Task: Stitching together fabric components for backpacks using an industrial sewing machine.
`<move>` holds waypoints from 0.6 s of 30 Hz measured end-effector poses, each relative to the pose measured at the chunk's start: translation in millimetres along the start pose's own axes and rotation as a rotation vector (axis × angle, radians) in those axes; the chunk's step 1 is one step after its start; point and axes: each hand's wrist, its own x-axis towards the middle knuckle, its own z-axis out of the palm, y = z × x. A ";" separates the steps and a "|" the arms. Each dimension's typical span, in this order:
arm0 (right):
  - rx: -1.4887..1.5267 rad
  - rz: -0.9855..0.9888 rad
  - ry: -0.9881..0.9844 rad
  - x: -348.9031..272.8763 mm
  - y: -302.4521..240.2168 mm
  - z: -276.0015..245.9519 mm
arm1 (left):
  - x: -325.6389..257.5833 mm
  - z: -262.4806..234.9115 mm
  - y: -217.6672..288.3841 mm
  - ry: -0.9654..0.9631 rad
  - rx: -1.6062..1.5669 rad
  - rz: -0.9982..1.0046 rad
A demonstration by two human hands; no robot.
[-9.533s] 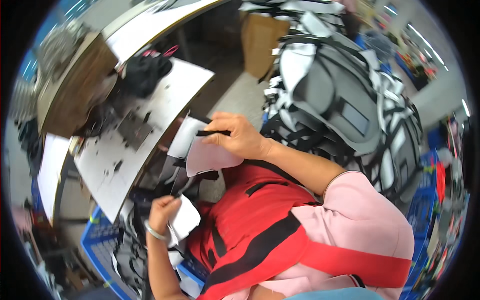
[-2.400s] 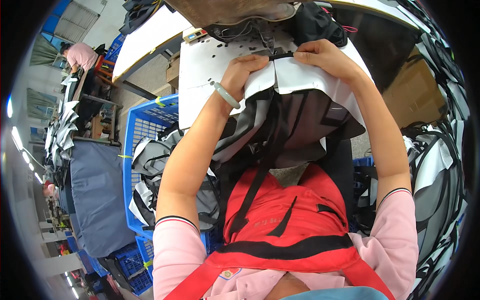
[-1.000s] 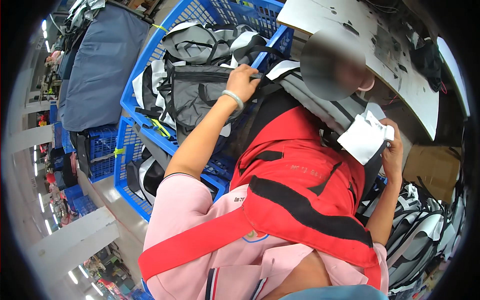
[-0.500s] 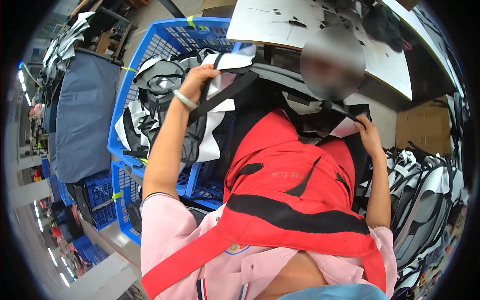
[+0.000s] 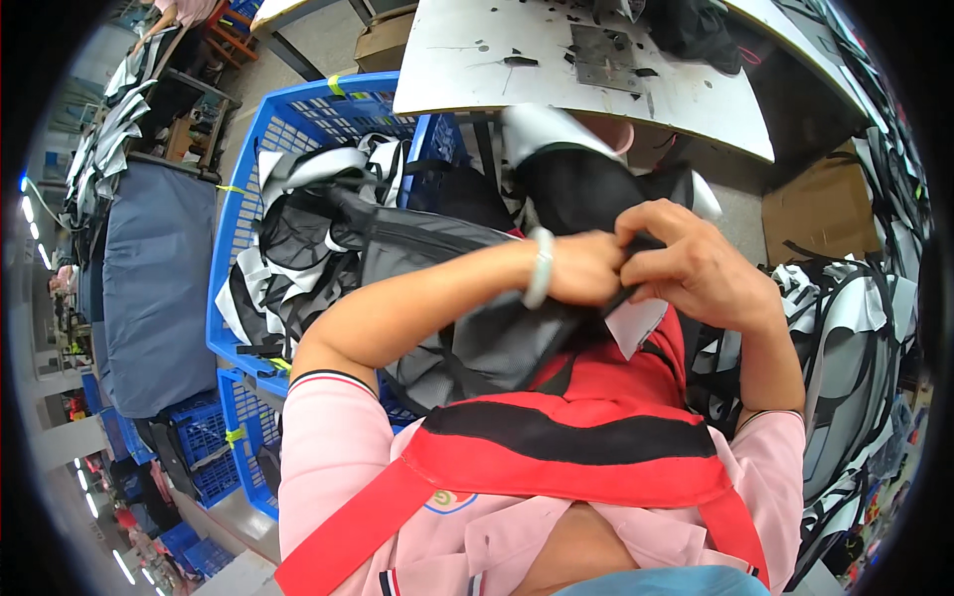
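Note:
A grey and black sewn fabric piece (image 5: 487,343), like part of a bag, lies across my lap over the red apron (image 5: 616,372). My left hand (image 5: 584,268), somewhat blurred, is closed on its dark edge. Right beside it, my right hand (image 5: 696,263) pinches the same edge between thumb and fingers. A white flap (image 5: 636,323) hangs below the two hands. Beyond them, a black and white part (image 5: 566,179) of fabric stands up, smeared by motion. What exactly sits between the fingertips is hidden.
At the left stands a blue plastic basket (image 5: 243,233) heaped with grey, black and white pieces (image 5: 298,228). A white table (image 5: 447,74) with black scraps is ahead. More sewn pieces (image 5: 845,348) are piled at the right near a cardboard box (image 5: 820,209).
My hands were wide apart holding the fabric stretched out; now they meet in front of me. The grey piece now covers my lap on the left. My view has shifted slightly.

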 end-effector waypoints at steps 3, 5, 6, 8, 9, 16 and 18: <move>0.053 -0.044 -0.022 -14.9 -5.2 -25.2 | 19.3 0.3 29.1 -0.202 -0.208 0.001; -0.046 -0.092 0.054 -24.1 -4.5 -42.1 | 24.8 -17.7 45.4 -0.140 -0.191 -0.051; -0.062 -0.071 0.030 -27.4 -4.3 -47.7 | 26.2 -29.5 52.0 -0.126 -0.219 -0.034; -0.065 0.046 0.075 -30.8 -4.2 -55.2 | 31.1 -48.1 63.8 -0.052 -0.254 -0.037; -0.107 0.050 0.081 -28.6 -1.7 -56.5 | 32.4 -58.9 66.7 -0.090 -0.182 -0.046; 0.019 0.145 0.146 -17.7 24.7 -46.2 | 15.3 -82.6 55.7 0.153 0.802 0.103; 0.014 0.175 0.143 -20.1 30.7 -42.4 | 4.4 -83.3 46.8 0.217 0.684 0.058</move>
